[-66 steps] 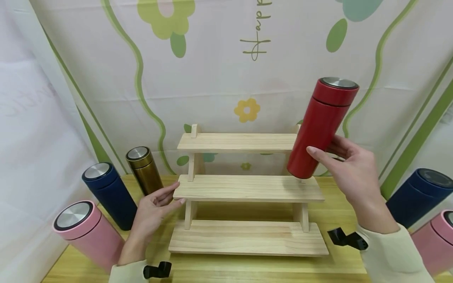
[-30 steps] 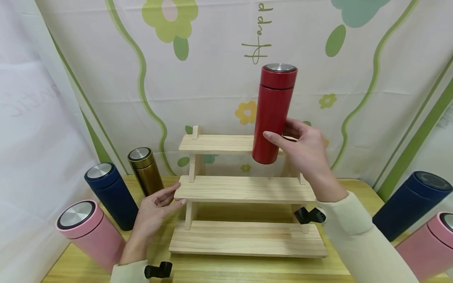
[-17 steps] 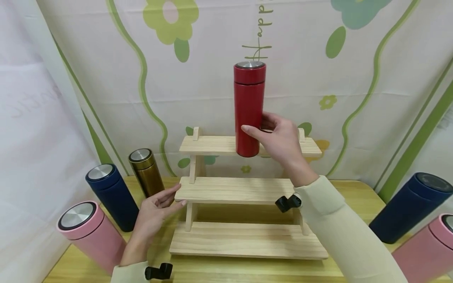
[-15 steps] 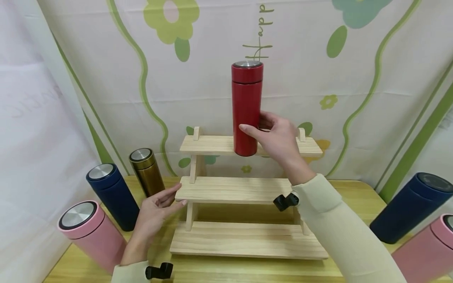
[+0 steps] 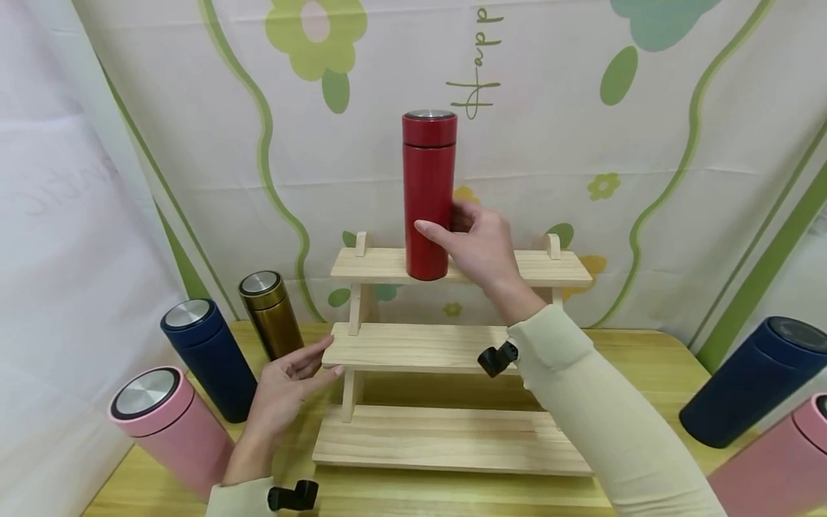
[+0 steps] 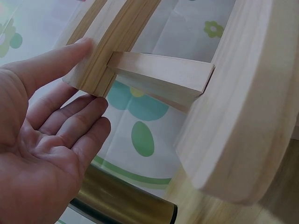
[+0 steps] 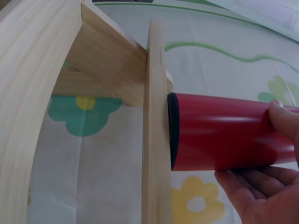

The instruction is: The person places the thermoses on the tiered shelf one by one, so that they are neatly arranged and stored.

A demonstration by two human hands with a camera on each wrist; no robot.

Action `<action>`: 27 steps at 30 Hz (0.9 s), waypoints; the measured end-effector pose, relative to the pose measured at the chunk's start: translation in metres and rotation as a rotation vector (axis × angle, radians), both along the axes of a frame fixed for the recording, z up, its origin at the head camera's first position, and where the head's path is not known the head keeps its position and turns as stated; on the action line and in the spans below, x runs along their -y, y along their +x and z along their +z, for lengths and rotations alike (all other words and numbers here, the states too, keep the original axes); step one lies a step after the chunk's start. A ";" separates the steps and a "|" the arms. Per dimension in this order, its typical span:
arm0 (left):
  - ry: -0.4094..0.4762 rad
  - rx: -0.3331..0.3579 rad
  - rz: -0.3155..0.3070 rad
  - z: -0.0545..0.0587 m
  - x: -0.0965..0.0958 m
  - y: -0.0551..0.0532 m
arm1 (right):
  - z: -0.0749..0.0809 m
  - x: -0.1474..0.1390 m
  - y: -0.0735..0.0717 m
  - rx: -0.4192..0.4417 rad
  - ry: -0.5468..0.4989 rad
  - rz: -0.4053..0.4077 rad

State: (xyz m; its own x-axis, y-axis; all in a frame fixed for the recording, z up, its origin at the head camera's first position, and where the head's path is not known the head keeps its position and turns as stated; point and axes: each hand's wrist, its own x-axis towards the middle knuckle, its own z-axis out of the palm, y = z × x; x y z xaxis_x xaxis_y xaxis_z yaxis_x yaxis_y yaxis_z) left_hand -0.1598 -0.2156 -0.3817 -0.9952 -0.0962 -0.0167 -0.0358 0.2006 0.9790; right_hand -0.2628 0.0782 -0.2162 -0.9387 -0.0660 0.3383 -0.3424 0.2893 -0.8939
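Note:
My right hand (image 5: 481, 240) grips a red thermos bottle (image 5: 429, 190) low on its body, with the thumb across the front. The bottle is upright at the top shelf (image 5: 371, 263) of a three-tier wooden display stand, left of its middle. In the right wrist view, the base of the red bottle (image 7: 224, 130) lies against the shelf board (image 7: 156, 140) or very close to it. My left hand (image 5: 284, 391) holds the left end of the middle shelf (image 5: 413, 346), thumb at the front edge. The left wrist view shows the fingertips (image 6: 99, 106) at the board's end.
At the left stand a gold bottle (image 5: 271, 316), a blue bottle (image 5: 209, 359) and a pink bottle (image 5: 174, 434). Another blue bottle (image 5: 752, 380) and pink bottle (image 5: 775, 459) are at the right. The bottom shelf (image 5: 446, 438) rests on the wooden table (image 5: 452, 495). A patterned cloth hangs behind.
My right hand has carried the red bottle leftward from the stand's right side, and the bottle has gone from tilted to upright at the top shelf. The left hand has stayed in place.

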 end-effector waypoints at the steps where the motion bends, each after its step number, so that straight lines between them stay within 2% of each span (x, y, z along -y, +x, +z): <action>1: 0.000 0.000 0.000 0.000 0.000 0.000 | 0.000 0.001 -0.001 -0.004 0.001 -0.001; 18: 0.005 -0.002 0.000 -0.002 0.001 -0.001 | -0.003 0.037 -0.017 -0.047 0.012 0.063; 27: 0.019 -0.015 -0.008 -0.001 0.001 -0.001 | -0.002 0.051 -0.023 -0.054 0.030 0.070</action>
State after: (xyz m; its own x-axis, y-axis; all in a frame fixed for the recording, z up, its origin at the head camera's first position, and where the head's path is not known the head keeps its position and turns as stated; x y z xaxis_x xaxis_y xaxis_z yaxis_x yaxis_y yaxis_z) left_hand -0.1611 -0.2163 -0.3826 -0.9961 -0.0882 -0.0033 -0.0194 0.1822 0.9831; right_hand -0.2856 0.0272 -0.2185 -0.9121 -0.1413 0.3849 -0.4099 0.2895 -0.8650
